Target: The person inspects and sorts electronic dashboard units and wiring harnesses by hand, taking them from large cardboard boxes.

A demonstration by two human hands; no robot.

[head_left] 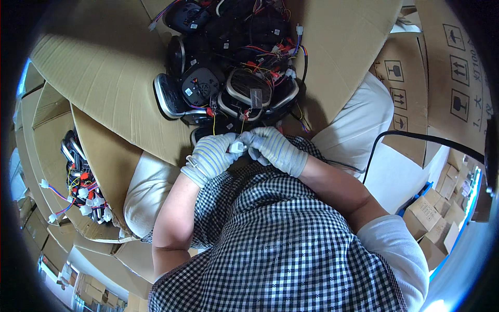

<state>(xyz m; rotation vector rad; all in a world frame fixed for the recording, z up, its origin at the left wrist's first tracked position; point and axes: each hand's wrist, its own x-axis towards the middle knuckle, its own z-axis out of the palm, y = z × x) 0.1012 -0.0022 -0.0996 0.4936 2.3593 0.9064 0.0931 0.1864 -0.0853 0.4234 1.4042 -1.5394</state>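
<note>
Both my hands wear striped knit gloves and meet in front of my checked apron. Between them is a white plastic connector (238, 147), with my left hand (213, 153) closed around its left side. My right hand (274, 150) has its fingers pinched together just right of the connector; what lies in them is hidden. Just beyond my fingers lies a heap of black lamp-like units with silver rims (248, 88), trailing red, yellow and blue wires. A black round-cornered housing (202, 86) with a small white label sits among them.
The heap rests on an opened cardboard sheet (99, 67). At the left, a cardboard box (104, 166) holds more units and wires with white connectors (86, 200). A black cable (416, 134) arcs at the right, near printed cartons (452, 67). Smaller boxes (423, 213) stand farther right.
</note>
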